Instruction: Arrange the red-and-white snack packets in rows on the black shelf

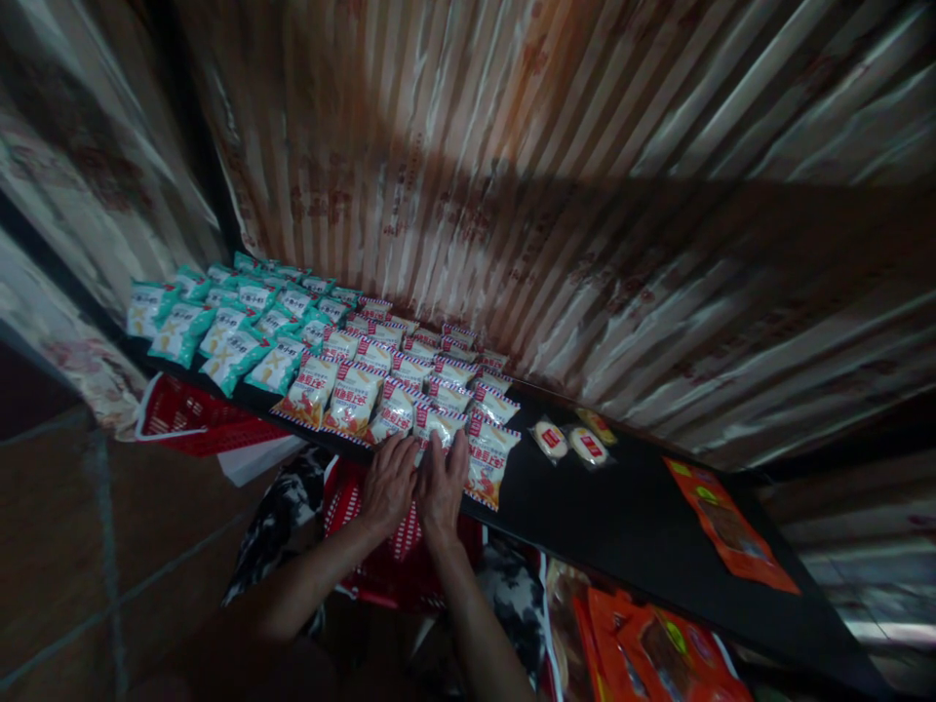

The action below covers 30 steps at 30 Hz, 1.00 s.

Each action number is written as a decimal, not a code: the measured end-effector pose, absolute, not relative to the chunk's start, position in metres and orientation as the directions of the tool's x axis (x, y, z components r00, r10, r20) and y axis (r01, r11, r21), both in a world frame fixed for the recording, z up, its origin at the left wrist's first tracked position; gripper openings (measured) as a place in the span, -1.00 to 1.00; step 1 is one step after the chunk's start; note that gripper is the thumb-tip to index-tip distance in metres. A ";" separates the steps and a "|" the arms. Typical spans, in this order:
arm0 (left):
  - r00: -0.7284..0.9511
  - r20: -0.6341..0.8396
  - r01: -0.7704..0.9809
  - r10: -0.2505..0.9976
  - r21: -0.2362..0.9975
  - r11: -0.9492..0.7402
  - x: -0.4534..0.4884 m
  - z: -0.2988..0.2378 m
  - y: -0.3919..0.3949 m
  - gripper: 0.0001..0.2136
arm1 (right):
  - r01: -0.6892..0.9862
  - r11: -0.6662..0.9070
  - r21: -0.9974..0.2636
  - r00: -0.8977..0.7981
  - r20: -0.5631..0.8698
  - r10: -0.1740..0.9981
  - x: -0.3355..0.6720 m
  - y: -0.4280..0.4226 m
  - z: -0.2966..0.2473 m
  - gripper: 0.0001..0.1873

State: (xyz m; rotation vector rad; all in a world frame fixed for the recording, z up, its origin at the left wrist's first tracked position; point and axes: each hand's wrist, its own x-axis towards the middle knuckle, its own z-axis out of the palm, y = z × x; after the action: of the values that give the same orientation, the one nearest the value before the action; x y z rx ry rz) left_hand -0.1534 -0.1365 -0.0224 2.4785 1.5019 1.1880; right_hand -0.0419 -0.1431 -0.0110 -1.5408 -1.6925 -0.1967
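Rows of small white snack bags with red print and striped edges cover the middle of a black shelf (592,526). My left hand (391,486) is at the front row, its fingers bent over the lower edge of a snack bag (439,421). Close beside it, my right hand (443,487) has its fingers on the same bag. Both hands hold the bag at its lower part, and the fingertips are partly hidden. Another white snack bag (491,458) lies just right of my right hand. Left of my hands is a neighbouring snack bag (395,411).
Teal snack bags (182,330) fill the shelf's left end. To the right lie two round packets (550,441) and an orange packet (731,526). Red baskets (395,575) stand below the front edge, with more orange packets (673,653) at lower right. A pleated curtain (468,175) hangs behind.
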 end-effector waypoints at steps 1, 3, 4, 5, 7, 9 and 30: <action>0.256 0.593 0.750 0.763 0.376 -0.544 -0.154 -0.023 -0.136 -0.61 | 0.900 0.247 -0.360 0.058 0.660 0.749 -0.043 -0.142 -0.010 -0.41; 0.252 0.595 0.742 0.763 0.388 -0.547 -0.156 -0.023 -0.136 -0.63 | 0.918 0.252 -0.306 0.021 0.674 0.739 -0.045 -0.139 -0.010 -0.37; 0.242 0.600 0.741 0.762 0.393 -0.544 -0.157 -0.022 -0.136 -0.64 | 0.922 0.253 -0.293 0.012 0.674 0.739 -0.046 -0.138 -0.010 -0.36; 0.225 0.605 0.745 0.764 0.399 -0.535 -0.158 -0.021 -0.136 -0.65 | 0.923 0.252 -0.290 0.010 0.672 0.740 -0.047 -0.136 -0.010 -0.35; 0.174 0.613 0.760 0.771 0.414 -0.501 -0.163 -0.017 -0.133 -0.67 | 0.919 0.248 -0.305 0.016 0.660 0.751 -0.048 -0.135 -0.012 -0.34; 0.127 0.621 0.778 0.774 0.421 -0.466 -0.167 -0.012 -0.126 -0.67 | 0.913 0.245 -0.327 0.027 0.646 0.763 -0.049 -0.135 -0.014 -0.32; -0.020 0.643 0.775 0.766 0.494 -0.394 -0.166 -0.021 -0.093 -0.62 | 0.890 0.221 -0.399 0.105 0.651 0.752 -0.050 -0.125 -0.015 -0.39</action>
State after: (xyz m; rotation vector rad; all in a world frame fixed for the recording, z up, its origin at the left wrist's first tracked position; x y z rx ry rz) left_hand -0.1661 -0.0933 -0.0211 2.2056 1.7340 1.4353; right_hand -0.0499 -0.1250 -0.0145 -1.5557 -1.6700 -0.2101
